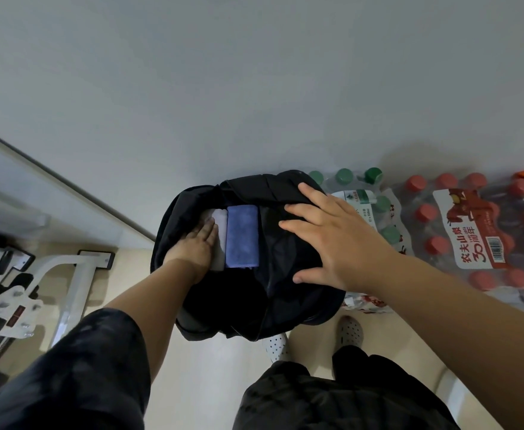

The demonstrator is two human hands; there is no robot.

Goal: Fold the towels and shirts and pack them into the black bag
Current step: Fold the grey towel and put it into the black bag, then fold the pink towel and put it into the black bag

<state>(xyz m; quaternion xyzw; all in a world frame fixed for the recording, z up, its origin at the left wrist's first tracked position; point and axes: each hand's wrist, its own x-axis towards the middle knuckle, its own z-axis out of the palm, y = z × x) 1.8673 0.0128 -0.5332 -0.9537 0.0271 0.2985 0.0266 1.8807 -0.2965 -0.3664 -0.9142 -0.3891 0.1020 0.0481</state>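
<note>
Dark-sleeved left hand [196, 245], frame centre, presses straight fingers on a white towel [220, 223] beside a blue towel [242, 235] in the black bag [288, 265]; right hand [332, 234] rests on the bag, fingers spread wide.

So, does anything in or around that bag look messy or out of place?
Nothing stands out. The blue towel lies neatly folded beside a white folded cloth inside the black bag; the left hand rests on the white one, the right hand on the bag.

Both hands [192, 243] [332, 240] on open black bag [285, 293], towels [242, 235] inside
</note>
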